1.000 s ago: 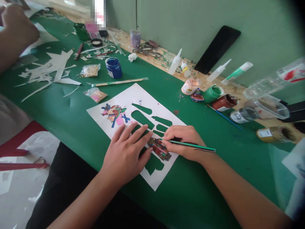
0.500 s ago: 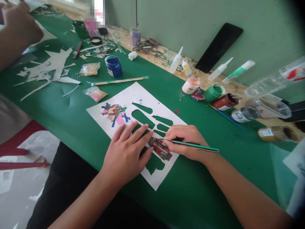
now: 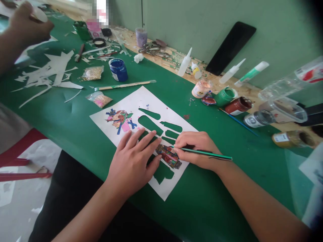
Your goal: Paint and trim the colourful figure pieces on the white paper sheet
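Paper (image 3: 132,103) | left hand (image 3: 133,161): splayed flat on it | right hand (image 3: 194,148): pinching slim green tool (image 3: 202,152), 3 o'clock of left | blue jar (image 3: 119,72): 11 o'clock from paper

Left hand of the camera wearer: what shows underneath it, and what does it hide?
Under the left hand lies the white sheet, on the green tabletop. Cut-out openings show partly between and beside the fingers; their covered edges, and anything else beneath the hand, cannot be seen.

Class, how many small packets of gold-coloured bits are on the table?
2: one packet left of the blue paint jar, another packet nearer the white sheet. More may be hidden.
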`<control>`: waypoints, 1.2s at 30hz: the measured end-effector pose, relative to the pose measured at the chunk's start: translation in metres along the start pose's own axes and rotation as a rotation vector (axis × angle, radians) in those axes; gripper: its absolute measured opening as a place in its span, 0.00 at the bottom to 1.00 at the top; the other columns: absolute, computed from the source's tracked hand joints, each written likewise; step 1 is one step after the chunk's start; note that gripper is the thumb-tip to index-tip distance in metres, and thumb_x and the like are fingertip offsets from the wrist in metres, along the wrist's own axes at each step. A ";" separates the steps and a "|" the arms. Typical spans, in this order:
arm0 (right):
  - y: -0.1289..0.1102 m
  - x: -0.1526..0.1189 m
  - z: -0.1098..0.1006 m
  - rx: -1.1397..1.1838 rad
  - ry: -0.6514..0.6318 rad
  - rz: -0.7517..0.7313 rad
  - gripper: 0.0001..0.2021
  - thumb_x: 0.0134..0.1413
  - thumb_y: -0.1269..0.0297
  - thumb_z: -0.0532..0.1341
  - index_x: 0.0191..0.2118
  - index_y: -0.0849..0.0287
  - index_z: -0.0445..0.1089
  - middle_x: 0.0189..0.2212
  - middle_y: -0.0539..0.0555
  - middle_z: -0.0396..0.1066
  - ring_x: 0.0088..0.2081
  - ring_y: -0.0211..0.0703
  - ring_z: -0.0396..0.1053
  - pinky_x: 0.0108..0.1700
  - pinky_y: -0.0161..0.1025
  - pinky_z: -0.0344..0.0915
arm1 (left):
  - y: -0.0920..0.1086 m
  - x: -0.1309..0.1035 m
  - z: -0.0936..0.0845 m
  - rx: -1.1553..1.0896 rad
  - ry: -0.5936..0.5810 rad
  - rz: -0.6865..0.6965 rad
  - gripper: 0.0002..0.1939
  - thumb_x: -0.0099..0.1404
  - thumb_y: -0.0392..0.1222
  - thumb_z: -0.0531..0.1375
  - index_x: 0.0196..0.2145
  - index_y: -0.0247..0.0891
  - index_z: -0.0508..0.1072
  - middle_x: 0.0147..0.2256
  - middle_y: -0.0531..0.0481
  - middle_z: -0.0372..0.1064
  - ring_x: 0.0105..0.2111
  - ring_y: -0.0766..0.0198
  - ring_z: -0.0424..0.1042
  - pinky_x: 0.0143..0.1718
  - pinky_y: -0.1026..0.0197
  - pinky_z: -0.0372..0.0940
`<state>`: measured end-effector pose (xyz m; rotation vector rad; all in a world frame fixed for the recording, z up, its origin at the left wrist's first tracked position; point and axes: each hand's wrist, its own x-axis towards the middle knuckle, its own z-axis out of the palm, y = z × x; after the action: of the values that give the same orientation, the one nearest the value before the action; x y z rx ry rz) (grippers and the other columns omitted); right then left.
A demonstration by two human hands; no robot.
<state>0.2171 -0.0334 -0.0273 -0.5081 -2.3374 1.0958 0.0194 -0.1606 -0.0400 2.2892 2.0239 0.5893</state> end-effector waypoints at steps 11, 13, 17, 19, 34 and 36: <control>0.000 -0.002 -0.004 -0.012 -0.030 0.004 0.08 0.54 0.75 0.64 0.26 0.58 0.69 0.26 0.49 0.73 0.29 0.37 0.70 0.33 0.36 0.66 | 0.000 0.001 0.001 -0.001 0.014 -0.004 0.19 0.72 0.48 0.55 0.57 0.45 0.74 0.61 0.54 0.67 0.64 0.46 0.62 0.64 0.37 0.56; 0.000 -0.002 -0.005 -0.007 -0.037 0.007 0.08 0.55 0.74 0.63 0.26 0.58 0.69 0.26 0.50 0.73 0.30 0.37 0.70 0.33 0.36 0.66 | 0.000 0.001 0.001 -0.002 0.008 -0.002 0.19 0.72 0.48 0.55 0.57 0.45 0.74 0.61 0.53 0.67 0.64 0.45 0.62 0.64 0.37 0.56; 0.000 -0.004 -0.006 -0.005 -0.044 0.007 0.08 0.56 0.74 0.63 0.27 0.58 0.69 0.26 0.50 0.72 0.30 0.37 0.69 0.33 0.36 0.66 | 0.000 0.000 0.001 -0.004 0.001 -0.001 0.20 0.72 0.48 0.55 0.57 0.45 0.74 0.61 0.53 0.67 0.64 0.45 0.62 0.65 0.37 0.55; 0.000 -0.004 -0.005 -0.004 -0.049 0.009 0.08 0.56 0.74 0.63 0.27 0.58 0.69 0.26 0.49 0.72 0.30 0.37 0.69 0.34 0.36 0.65 | 0.000 0.000 0.001 -0.003 0.001 -0.003 0.20 0.72 0.48 0.55 0.57 0.45 0.74 0.62 0.54 0.67 0.64 0.45 0.61 0.65 0.37 0.55; 0.000 -0.005 -0.007 -0.026 -0.056 -0.002 0.08 0.55 0.74 0.63 0.26 0.57 0.69 0.26 0.49 0.73 0.30 0.38 0.70 0.34 0.36 0.66 | 0.000 0.000 0.000 -0.008 -0.002 -0.005 0.20 0.71 0.48 0.56 0.58 0.45 0.74 0.62 0.53 0.67 0.64 0.45 0.61 0.65 0.37 0.55; 0.001 -0.005 -0.008 -0.025 -0.059 -0.017 0.08 0.56 0.73 0.63 0.26 0.57 0.70 0.26 0.50 0.73 0.31 0.38 0.70 0.34 0.37 0.66 | 0.000 0.000 0.000 -0.006 -0.004 -0.007 0.20 0.71 0.48 0.56 0.58 0.45 0.73 0.62 0.53 0.66 0.64 0.45 0.61 0.65 0.37 0.55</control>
<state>0.2256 -0.0310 -0.0249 -0.4702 -2.4046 1.0883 0.0197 -0.1604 -0.0398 2.2776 2.0239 0.5889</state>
